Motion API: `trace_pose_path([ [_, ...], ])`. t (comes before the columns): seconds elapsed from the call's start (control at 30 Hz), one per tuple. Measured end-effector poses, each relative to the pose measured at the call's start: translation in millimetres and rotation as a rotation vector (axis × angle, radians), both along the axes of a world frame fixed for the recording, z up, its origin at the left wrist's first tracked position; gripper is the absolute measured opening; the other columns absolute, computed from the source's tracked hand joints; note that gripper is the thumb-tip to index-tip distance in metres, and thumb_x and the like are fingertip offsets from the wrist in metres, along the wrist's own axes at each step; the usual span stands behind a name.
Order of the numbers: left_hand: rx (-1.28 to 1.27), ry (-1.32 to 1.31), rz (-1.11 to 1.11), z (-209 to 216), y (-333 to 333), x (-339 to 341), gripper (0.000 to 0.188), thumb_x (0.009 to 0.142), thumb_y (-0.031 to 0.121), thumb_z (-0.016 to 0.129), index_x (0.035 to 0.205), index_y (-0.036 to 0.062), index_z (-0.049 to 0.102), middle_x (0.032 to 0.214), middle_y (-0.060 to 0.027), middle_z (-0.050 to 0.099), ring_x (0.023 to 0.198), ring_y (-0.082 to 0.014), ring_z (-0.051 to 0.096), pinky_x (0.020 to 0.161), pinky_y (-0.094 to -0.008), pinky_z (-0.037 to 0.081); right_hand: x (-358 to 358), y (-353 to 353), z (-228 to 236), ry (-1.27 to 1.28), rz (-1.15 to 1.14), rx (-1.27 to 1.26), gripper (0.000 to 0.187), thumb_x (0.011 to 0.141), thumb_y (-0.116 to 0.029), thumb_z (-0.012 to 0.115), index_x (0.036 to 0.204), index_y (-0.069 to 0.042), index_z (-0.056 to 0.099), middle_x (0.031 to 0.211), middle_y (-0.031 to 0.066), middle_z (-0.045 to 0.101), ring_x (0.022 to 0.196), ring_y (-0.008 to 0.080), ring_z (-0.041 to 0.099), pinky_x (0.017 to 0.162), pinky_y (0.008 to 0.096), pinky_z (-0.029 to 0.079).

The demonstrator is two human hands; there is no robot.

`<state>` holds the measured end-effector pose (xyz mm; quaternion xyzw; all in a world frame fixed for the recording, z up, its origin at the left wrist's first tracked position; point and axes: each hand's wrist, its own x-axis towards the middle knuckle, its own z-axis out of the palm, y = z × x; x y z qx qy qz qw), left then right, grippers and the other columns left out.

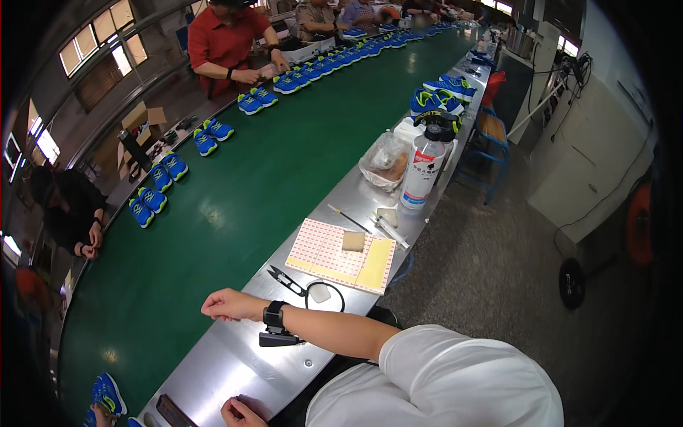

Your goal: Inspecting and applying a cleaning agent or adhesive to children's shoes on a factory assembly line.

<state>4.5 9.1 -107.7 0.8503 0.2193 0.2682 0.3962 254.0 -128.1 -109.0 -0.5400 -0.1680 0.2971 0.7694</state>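
Observation:
My right hand (233, 305) hovers over the bench edge beside the green belt (235, 206), its fingers curled loosely together and nothing visible in them. A black band circles that wrist, above a small black box (279, 339) on the metal bench (245, 363). Partly cut off at the bottom edge, my left hand (243, 413) rests near the bench with bent fingers and no object showing. Beyond my right forearm lie black thread snips (287, 282), a pale block (319, 292) inside a black cable loop, and a sheet of red-marked labels (324, 249) carrying a tan sponge (353, 241).
Pairs of blue shoes (171, 171) line the belt's far side, where several people sit or stand. Another person's hand (103, 415) touches blue shoes at lower left. Farther along the bench are a syringe (390, 231), a bottle (421, 171), a bagged bowl (384, 167) and more shoes (449, 89).

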Motion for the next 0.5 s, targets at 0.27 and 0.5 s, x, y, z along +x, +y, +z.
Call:
trace_pose_path([
  [0.27,0.250,0.026,0.006,15,-15,7,0.027,0.093,0.018,0.055,0.086,-0.0069,0.061,0.076,-0.0217,0.061,0.066,-0.0362,0.057,0.064,-0.0404,0.048,-6,12,-10,-0.276,-0.126,-0.046,0.015,0.080,-0.016,0.068,0.082,-0.002,0.066,0.073,0.0031,0.065,0.066,0.0104,0.059,0.058,0.0261,0.048],
  [0.5,0.312,0.029,-0.006,19,-23,6,0.027,0.094,0.018,0.054,0.086,-0.0069,0.061,0.074,-0.0217,0.060,0.064,-0.0362,0.056,0.063,-0.0415,0.047,-25,17,-6,-0.407,-0.098,-0.181,0.015,0.074,-0.016,0.070,0.078,-0.002,0.067,0.074,0.0101,0.068,0.069,0.0198,0.065,0.062,0.0318,0.051],
])
